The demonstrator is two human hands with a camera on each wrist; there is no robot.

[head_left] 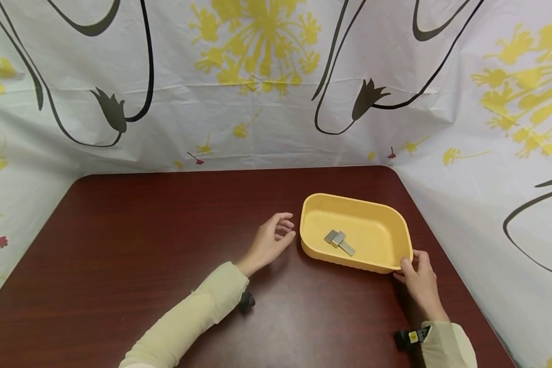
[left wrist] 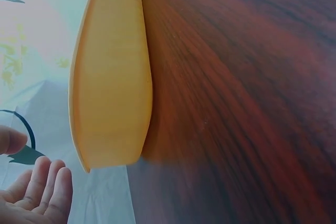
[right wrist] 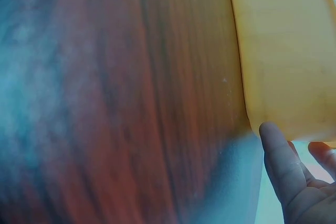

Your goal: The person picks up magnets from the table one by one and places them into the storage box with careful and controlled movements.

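Observation:
A yellow plastic tub (head_left: 372, 220) with rounded corners and a flared rim is at the right part of the table. Inside it lie small flat metal pieces (head_left: 339, 238), grouped together and partly overlapping. My right hand (head_left: 420, 283) grips the tub's near right corner, thumb at the rim and fingers against the outer wall; in the right wrist view a fingertip (right wrist: 272, 132) meets the lower corner. Just off the tub's left end is my left hand (head_left: 270, 239), fingers loosely bent, holding nothing. A gap shows between it and the tub wall (left wrist: 113, 77) in the left wrist view.
The dark reddish wooden table (head_left: 165, 230) has rounded far corners. Its right edge runs close beside the tub and my right hand. A white sheet (head_left: 267, 128) with yellow flowers and dark stems hangs behind and at both sides.

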